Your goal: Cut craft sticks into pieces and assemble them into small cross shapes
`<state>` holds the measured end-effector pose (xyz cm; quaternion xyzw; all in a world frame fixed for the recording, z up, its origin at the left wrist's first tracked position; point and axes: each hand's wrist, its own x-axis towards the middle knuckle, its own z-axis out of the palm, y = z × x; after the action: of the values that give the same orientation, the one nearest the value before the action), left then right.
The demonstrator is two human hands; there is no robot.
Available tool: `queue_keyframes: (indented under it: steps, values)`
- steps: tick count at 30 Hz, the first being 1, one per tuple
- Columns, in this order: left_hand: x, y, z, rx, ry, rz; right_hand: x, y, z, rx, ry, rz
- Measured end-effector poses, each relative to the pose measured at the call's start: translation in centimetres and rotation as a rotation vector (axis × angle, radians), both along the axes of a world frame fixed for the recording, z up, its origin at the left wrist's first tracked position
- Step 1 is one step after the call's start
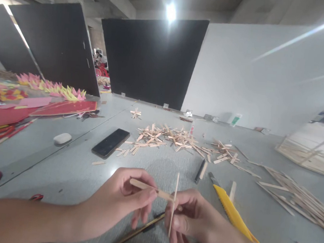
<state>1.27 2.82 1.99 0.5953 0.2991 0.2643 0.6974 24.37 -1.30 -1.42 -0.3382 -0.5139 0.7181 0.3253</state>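
My left hand (pixel 134 199) pinches a wooden craft stick (pixel 140 184) between thumb and fingers; the stick points toward my right hand. My right hand (pixel 187 219) grips a second craft stick (pixel 174 199), seen edge-on and nearly upright. The two sticks cross at or near the right fingertips, but I cannot tell whether they are joined. Below the hands lies a thin, dark-and-gold, pencil-like rod (pixel 137 231), partly covered by the fingers. A yellow utility knife (pixel 228 208) rests just right of my right hand, beside a short loose stick (pixel 232 191).
Short wooden pieces (pixel 174 138) are heaped mid-table, with long strips (pixel 295 191) at right. A black phone (pixel 110 143), a white rounded object (pixel 62 139), a dark marker (pixel 200 171) and red paper (pixel 62 108) lie around. Upright boards (pixel 153 59) line the back.
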Motion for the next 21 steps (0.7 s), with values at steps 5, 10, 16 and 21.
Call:
queue_keyframes:
  steps: [5, 10, 16, 21]
  values:
    - [0.4, 0.1, -0.6, -0.163, -0.097, -0.098, -1.3, -1.0, 0.0, 0.003, -0.060, -0.038]
    - [0.5, -0.2, -0.9, -0.207, -0.038, -0.117, -2.5, -1.2, -0.4, -0.024, -0.118, -0.035]
    - [0.6, -0.6, -1.5, -0.232, 0.001, -0.119, -2.8, -1.1, -0.5, -0.016, -0.150, -0.076]
    - [0.6, -0.7, -1.5, -0.206, -0.021, -0.061, -2.8, -1.0, 1.0, -0.025, -0.260, -0.077]
